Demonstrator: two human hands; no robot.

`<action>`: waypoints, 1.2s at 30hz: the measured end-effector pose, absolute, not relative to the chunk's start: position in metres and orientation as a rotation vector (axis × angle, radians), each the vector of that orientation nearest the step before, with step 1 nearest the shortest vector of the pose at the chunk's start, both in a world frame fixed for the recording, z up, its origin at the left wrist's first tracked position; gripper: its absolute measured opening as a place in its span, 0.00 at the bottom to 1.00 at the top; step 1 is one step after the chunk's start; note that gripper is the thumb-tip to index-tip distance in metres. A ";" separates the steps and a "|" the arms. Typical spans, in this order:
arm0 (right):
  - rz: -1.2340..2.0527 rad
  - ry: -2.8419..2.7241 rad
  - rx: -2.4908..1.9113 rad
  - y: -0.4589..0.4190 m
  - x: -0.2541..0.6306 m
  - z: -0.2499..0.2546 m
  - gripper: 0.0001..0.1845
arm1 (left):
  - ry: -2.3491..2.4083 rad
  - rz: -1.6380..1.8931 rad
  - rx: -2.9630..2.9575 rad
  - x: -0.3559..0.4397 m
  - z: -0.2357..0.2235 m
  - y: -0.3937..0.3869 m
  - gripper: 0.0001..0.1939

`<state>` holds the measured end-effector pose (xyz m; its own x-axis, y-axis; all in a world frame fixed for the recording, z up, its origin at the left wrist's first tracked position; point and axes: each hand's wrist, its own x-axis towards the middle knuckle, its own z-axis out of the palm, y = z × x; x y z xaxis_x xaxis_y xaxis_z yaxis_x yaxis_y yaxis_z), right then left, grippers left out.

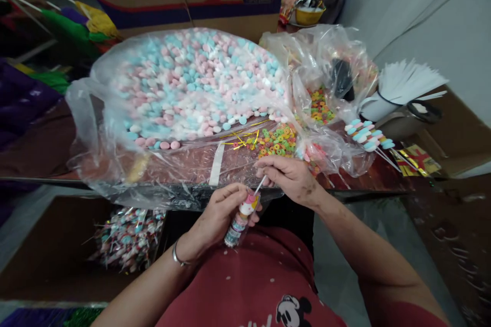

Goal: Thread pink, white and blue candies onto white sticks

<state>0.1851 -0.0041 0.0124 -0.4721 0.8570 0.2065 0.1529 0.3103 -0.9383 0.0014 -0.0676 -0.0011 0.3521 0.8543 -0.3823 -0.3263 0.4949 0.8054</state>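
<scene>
My left hand [215, 215] is wrapped around a marshmallow skewer [237, 226] in a clear printed wrapper with a pink, white and yellow cartoon top. The skewer is tilted, its white stick [260, 184] pointing up and right. At the free end of that stick, my right hand [288, 178] pinches with thumb and fingers. Just beyond my hands lie green, orange and yellow gummy rings [276, 141] and some gold twist ties [240, 140] on the plastic-covered table. Whether the right fingers also hold a twist tie is too small to tell.
A large clear bag of pastel marshmallows [199, 82] spreads over the table [383, 171]. Unwrapped skewers [368, 134] lie at right beside a cup of white sticks [378, 107]. Below left, a cardboard box [42, 245] contains many wrapped skewers [128, 237]. A big carton [230, 0] stands behind.
</scene>
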 end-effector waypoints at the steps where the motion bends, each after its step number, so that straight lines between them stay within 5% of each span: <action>1: 1.221 -1.851 -0.887 -0.006 0.184 0.012 0.12 | 0.935 0.845 0.697 0.002 -0.001 -0.071 0.17; 11: 0.658 -2.198 -0.673 -0.011 0.166 0.007 0.17 | 1.109 1.019 0.812 0.001 -0.022 -0.073 0.21; 19: 0.871 -1.930 -0.982 -0.024 0.154 0.007 0.31 | 1.161 1.177 0.915 -0.006 -0.009 -0.065 0.17; 24: 0.961 -1.889 -1.162 -0.038 0.133 -0.005 0.09 | 1.232 1.278 1.109 -0.012 -0.011 -0.061 0.15; 36: 1.090 -1.783 -0.910 -0.006 0.135 -0.021 0.04 | 1.040 1.147 0.731 -0.018 -0.028 -0.038 0.11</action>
